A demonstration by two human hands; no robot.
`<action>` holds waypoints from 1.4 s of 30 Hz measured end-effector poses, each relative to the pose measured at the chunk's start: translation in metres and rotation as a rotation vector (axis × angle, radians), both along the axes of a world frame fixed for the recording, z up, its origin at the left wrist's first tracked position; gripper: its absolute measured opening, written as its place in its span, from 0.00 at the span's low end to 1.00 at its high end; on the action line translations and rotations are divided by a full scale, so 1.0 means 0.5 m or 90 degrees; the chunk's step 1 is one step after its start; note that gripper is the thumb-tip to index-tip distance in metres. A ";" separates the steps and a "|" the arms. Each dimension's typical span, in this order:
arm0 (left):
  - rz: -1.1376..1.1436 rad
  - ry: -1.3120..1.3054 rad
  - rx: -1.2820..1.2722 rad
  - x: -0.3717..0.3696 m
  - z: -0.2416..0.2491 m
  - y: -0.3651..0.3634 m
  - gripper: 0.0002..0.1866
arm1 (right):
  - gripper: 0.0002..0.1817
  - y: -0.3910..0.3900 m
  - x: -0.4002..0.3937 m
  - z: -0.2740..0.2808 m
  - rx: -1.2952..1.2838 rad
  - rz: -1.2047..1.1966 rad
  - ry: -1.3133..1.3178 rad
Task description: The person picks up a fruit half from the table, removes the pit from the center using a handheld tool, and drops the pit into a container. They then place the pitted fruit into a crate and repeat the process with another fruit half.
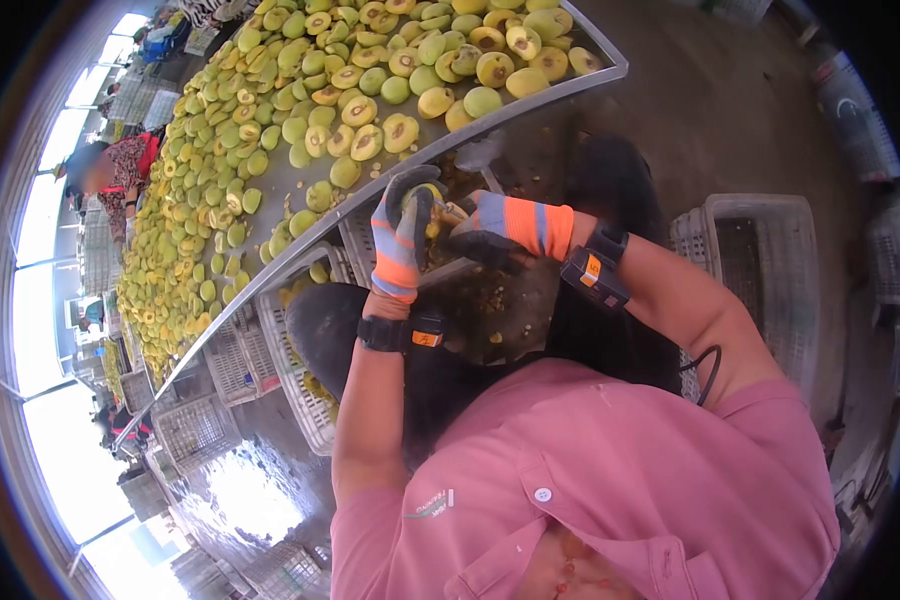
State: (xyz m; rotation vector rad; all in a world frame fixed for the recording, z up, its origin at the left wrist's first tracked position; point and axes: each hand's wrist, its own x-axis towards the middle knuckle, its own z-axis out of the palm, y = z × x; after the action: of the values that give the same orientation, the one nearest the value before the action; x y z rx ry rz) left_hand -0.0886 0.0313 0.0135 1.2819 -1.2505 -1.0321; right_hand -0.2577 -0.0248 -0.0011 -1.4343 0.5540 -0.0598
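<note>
1. My left hand (pixel 402 232), in a striped work glove, wraps closed around a yellow-green fruit (pixel 428 212) just below the metal edge of the worktop (pixel 530 95), at the centre of the frame.
2. My right hand (pixel 505 230), gloved in orange and dark fabric, presses against that same fruit from the right; its grip is closed, and I take it to be holding a small tool, though the tool itself is too hidden to name.
3. I judge this one fruit as mid-work: its pit or core looks not yet out.
4. Done so far: the worktop across the upper left carries a great many halved fruits (pixel 270 120), cut faces up.
5. Left: a white crate (pixel 295 345) at the lower left of my hands holds more fruit.
6. Another person (pixel 120 175) sits at the far left.
</note>
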 end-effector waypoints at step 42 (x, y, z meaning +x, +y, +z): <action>0.243 0.223 0.084 0.045 -0.065 -0.027 0.12 | 0.09 0.032 0.047 -0.051 0.079 -0.351 -0.129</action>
State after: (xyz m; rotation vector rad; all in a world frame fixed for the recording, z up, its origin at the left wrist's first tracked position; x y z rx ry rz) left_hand -0.0662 0.0179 -0.0192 1.3080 -0.6516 -1.0151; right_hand -0.2344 -0.0090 -0.0267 -1.1058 0.7566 -0.5927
